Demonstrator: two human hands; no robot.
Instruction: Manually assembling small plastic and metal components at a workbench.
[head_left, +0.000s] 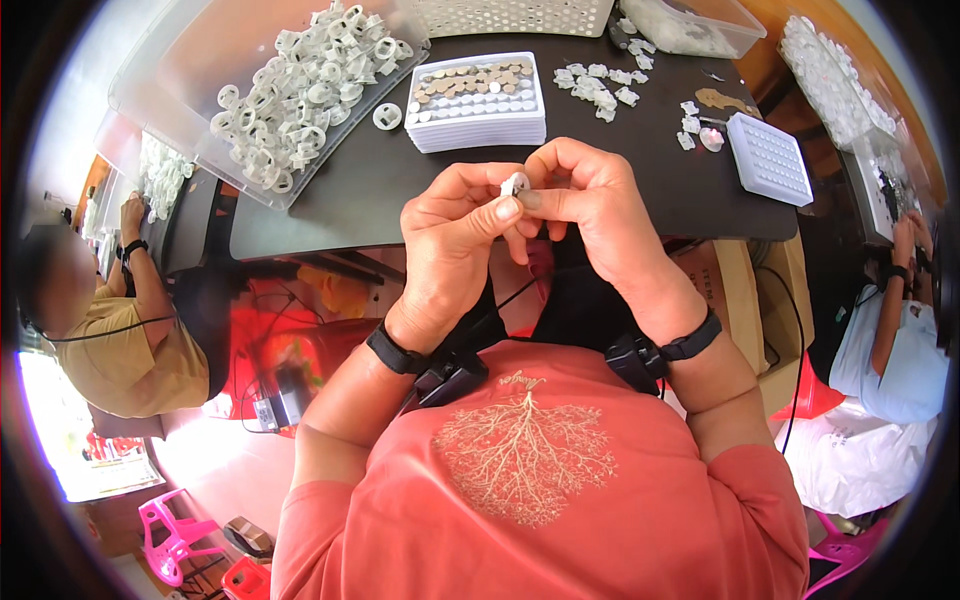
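Observation:
Both hands meet near the front edge of the dark table, pinching one small white plastic piece. My left hand has its thumb and forefinger closed on the piece from the left. From the right, my right hand grips it between thumb and fingertips; the fingers partly cover it. Just beyond the hands stands a stack of white trays, its top one holding rows of small round brown and silvery discs. A loose round white plastic part lies left of the stack.
A see-through bin heaped with white plastic parts sits at the left. Small white pieces lie scattered at the back right, near another white tray. Other people work at the far left and far right.

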